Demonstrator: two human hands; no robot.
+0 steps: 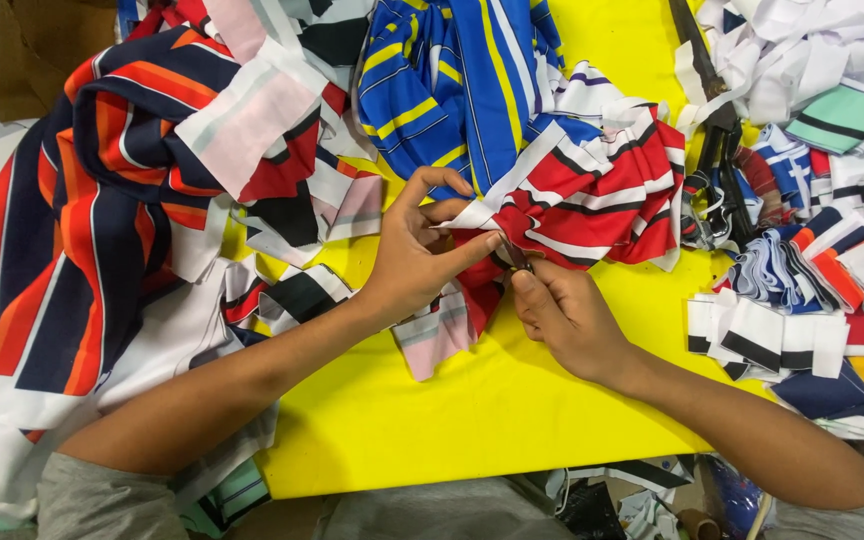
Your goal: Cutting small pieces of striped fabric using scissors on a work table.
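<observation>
Trimming underway: left hand [422,250] pinches red striped fabric [592,200] taut; right hand [562,310] grips small snips [515,257] at its edge above the yellow table [472,410].

One head-worn camera looks steeply down, close above the yellow worktop [472,420], its near edge along the picture's bottom.

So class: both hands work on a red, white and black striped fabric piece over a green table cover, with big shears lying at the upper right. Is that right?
Not quite: the table cover is yellow, not green, as the head view shows. The left hand and right hand do work the striped piece, with shears upper right.
</observation>
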